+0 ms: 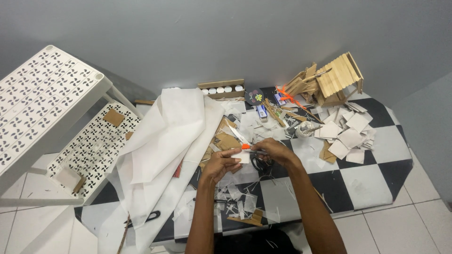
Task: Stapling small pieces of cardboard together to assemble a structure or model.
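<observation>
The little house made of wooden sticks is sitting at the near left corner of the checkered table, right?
Not quite. The head view shows the stick house at the far right corner of the checkered table, against the wall, behind a pile of white paper squares. It is indeed on the table.

A single head-worn camera looks steeply down and forward from above the seated person, at moderate range. Both forearms enter from six o'clock and meet near centre over the checkered worktop [358, 183]. The grey wall [235, 37] fills twelve o'clock, a white perforated shelf [42, 103] sits at nine o'clock, and tiled floor [414, 221] shows at four o'clock.
</observation>
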